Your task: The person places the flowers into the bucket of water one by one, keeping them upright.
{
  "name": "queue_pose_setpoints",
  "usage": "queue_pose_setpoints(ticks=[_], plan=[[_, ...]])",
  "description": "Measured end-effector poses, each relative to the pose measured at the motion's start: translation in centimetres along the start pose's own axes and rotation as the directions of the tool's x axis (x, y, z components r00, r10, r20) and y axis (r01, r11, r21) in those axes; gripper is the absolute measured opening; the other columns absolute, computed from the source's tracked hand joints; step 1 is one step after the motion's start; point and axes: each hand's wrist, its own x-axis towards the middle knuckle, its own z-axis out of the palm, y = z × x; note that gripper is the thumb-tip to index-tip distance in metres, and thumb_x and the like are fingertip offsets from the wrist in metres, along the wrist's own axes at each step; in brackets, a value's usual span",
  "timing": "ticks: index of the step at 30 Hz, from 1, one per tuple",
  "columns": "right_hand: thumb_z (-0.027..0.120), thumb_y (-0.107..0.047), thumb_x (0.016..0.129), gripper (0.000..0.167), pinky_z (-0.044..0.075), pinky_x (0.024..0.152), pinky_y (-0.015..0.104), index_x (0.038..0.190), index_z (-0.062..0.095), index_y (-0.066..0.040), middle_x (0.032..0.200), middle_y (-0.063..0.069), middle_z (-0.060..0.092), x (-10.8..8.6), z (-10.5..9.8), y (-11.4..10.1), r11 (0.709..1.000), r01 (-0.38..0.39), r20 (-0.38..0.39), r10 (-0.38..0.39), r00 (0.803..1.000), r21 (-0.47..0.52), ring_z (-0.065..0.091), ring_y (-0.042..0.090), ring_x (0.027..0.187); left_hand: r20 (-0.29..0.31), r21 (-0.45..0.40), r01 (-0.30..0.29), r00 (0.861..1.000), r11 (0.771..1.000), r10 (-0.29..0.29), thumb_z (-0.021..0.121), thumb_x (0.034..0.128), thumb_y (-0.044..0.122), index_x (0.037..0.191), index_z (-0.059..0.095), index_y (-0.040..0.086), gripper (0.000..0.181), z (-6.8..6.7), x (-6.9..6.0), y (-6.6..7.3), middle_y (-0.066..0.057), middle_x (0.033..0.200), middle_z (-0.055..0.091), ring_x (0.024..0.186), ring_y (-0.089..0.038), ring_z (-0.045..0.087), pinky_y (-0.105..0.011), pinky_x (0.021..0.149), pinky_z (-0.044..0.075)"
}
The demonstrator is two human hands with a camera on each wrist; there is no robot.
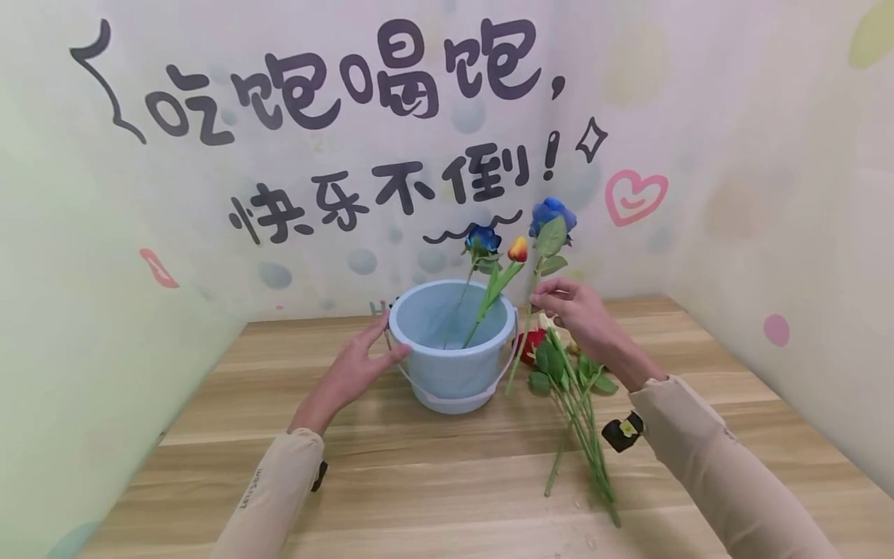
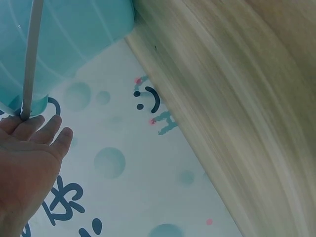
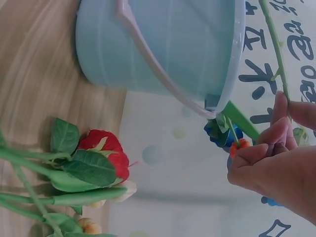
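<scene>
At the bucket (image 1: 454, 374), left hand (image 1: 355, 368) is resting, fingers extended; right hand (image 1: 580, 313) is pinching blue flower (image 1: 551, 220) mid-stem, ideally lightly.

Can count two hands (image 1: 356, 369) (image 1: 574, 314), one bucket (image 1: 454, 380) near the worktop's (image 1: 433, 481) back edge, two blue roses (image 1: 483, 239) (image 1: 549, 213), one orange tulip (image 1: 518, 249) and one red rose (image 1: 535, 342); cannot count the overlapping stems (image 1: 592, 446) toward the right edge.

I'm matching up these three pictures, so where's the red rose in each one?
Head: the red rose is right of centre, just right of the bucket.
Left wrist: not in it.
Right wrist: the red rose is left of centre, below the bucket in the picture.
Shared landmark: the bucket, at top left in the left wrist view.
</scene>
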Motion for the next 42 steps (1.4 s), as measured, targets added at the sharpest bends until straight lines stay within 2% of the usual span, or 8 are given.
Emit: queue_pose_setpoints(ticks=[4,15,20,25,37,39,42], plan=[[0.059,-0.008,0.105,0.015,0.043,0.067,0.022,0.111,0.058,0.006,0.095,0.001,0.065,0.6,0.4,-0.4,0.998,0.012,-0.014,-0.011,1.0,0.063,0.05,0.011,0.079,-0.007,-0.004,-0.009,1.0,1.0,0.009,0.065,0.0979,0.056,0.165,0.024,0.016,0.088,0.0,0.1,0.1,-0.009,0.168,0.024,0.154,-0.037,0.023,-0.064,0.119,0.023],[0.059,-0.008,0.106,0.015,0.045,0.07,0.022,0.113,0.058,0.005,0.107,0.011,0.064,1.9,1.4,-1.7,0.99,0.002,-0.073,0.009,0.997,0.142,0.052,0.013,0.082,-0.004,-0.005,0.0,1.0,1.0,0.0,0.065,0.0977,0.056,0.165,0.024,0.017,0.089,-0.1,-0.1,0.3,-0.007,0.168,0.024,0.154,-0.036,0.022,-0.064,0.119,0.022],[0.059,-0.007,0.106,0.015,0.046,0.071,0.023,0.113,0.059,0.005,0.103,0.006,0.065,2.2,1.7,-2.1,0.988,0.005,-0.094,0.01,0.995,0.156,0.05,0.012,0.08,0.0,-0.015,0.004,1.0,1.0,-0.004,0.065,0.0979,0.057,0.165,0.025,0.017,0.088,0.0,-0.1,0.3,-0.008,0.169,0.024,0.154,-0.035,0.021,-0.065,0.119,0.022],[0.06,-0.006,0.105,0.015,0.045,0.066,0.022,0.112,0.061,0.006,0.093,0.003,0.069,2.6,2.0,-2.1,0.982,0.024,-0.121,-0.002,0.993,0.185,0.05,0.011,0.075,-0.001,-0.014,0.01,1.0,1.0,-0.01,0.064,0.0976,0.059,0.166,0.025,0.018,0.088,0.1,-0.1,0.2,-0.007,0.169,0.023,0.154,-0.035,0.021,-0.065,0.118,0.023],[0.063,-0.006,0.103,0.015,0.046,0.068,0.024,0.112,0.062,0.006,0.085,-0.001,0.072,3.3,2.7,-1.3,0.986,0.04,-0.212,-0.005,0.977,0.165,0.053,0.015,0.08,-0.012,-0.008,0.006,1.0,1.0,-0.006,0.064,0.0976,0.059,0.165,0.027,0.014,0.089,0.1,-0.1,0.1,-0.009,0.169,0.024,0.154,-0.036,0.023,-0.063,0.119,0.023],[0.063,-0.007,0.103,0.015,0.046,0.07,0.024,0.112,0.062,0.005,0.087,0.001,0.072,3.4,2.9,-1.0,0.989,0.039,-0.217,-0.007,0.976,0.142,0.055,0.017,0.084,-0.011,-0.007,0.013,1.0,1.0,-0.013,0.064,0.0975,0.059,0.165,0.027,0.015,0.088,0.1,-0.1,0.1,-0.007,0.168,0.025,0.154,-0.034,0.023,-0.063,0.119,0.023],[0.062,-0.008,0.104,0.015,0.046,0.077,0.026,0.113,0.061,0.005,0.096,0.01,0.073,3.2,3.5,-0.4,0.997,0.053,-0.211,-0.04,0.977,0.055,0.061,0.021,0.093,-0.009,-0.009,0.022,1.0,1.0,-0.022,0.064,0.0971,0.06,0.165,0.027,0.017,0.089,0.1,-0.1,0.1,-0.007,0.169,0.025,0.154,-0.034,0.022,-0.064,0.119,0.023]])
